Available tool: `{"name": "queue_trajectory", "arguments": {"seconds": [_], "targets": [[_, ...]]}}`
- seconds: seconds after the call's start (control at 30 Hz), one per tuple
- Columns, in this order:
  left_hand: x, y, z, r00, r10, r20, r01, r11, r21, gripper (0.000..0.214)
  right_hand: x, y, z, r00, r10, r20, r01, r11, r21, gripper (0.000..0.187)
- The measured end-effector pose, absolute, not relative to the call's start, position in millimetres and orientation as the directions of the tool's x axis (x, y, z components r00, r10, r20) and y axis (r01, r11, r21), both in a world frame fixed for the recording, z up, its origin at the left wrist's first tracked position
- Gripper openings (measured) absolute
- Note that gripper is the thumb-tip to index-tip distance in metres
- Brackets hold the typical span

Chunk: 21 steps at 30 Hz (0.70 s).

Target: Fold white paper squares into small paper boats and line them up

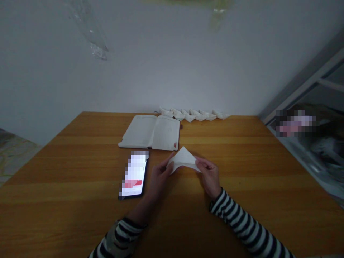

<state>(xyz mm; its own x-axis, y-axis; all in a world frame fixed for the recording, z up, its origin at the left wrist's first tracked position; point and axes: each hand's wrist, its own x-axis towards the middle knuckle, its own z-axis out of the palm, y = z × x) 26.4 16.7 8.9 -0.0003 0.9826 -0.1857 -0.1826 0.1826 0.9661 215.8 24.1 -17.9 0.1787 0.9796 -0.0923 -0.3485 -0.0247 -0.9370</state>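
While fingers of left hand (160,175) and right hand (211,176) pinch opposite ends of folded paper (184,158), paper held front-right of open notebook (166,133); phone (134,176) in front of notebook's left page; row of paper boats (197,115) behind and right of notebook.

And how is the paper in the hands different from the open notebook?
The folded paper is held by the left hand and right hand, while the notebook lies open on the table. The folded paper looks smaller than the notebook. The folded paper peaks in a point; the notebook spreads out in two halves. Both look whitish.
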Motion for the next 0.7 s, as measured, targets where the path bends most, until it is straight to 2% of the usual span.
{"name": "queue_trajectory", "arguments": {"seconds": [0.1, 0.2, 0.43, 0.7], "targets": [[25.9, 15.8, 7.2, -0.042, 0.974, -0.222, -0.150, 0.214, 0.965, 0.051, 216.5, 24.5, -19.5, 0.190, 0.976, -0.105, -0.346, -0.034, -0.937, 0.017], [24.4, 16.9, 4.9, -0.033, 0.966, -0.256, -0.206, 0.244, 0.948, 0.047, 217.5, 25.8, -18.4, 0.153, 0.978, -0.145, -0.354, -0.082, -0.932, 0.018], [17.1, 24.9, 11.4, 0.031, 0.963, -0.267, -0.420, 0.255, 0.871, 0.051, 222.6, 25.5, -7.4, -0.148, 0.971, -0.188, -0.437, -0.235, -0.868, 0.030], [-0.7, 32.9, 21.2, 0.162, 0.952, -0.261, -0.253, 0.296, 0.921, 0.051, 229.0, 27.6, -7.5, -0.216, 0.949, -0.231, -0.381, -0.299, -0.875, 0.031]]}}
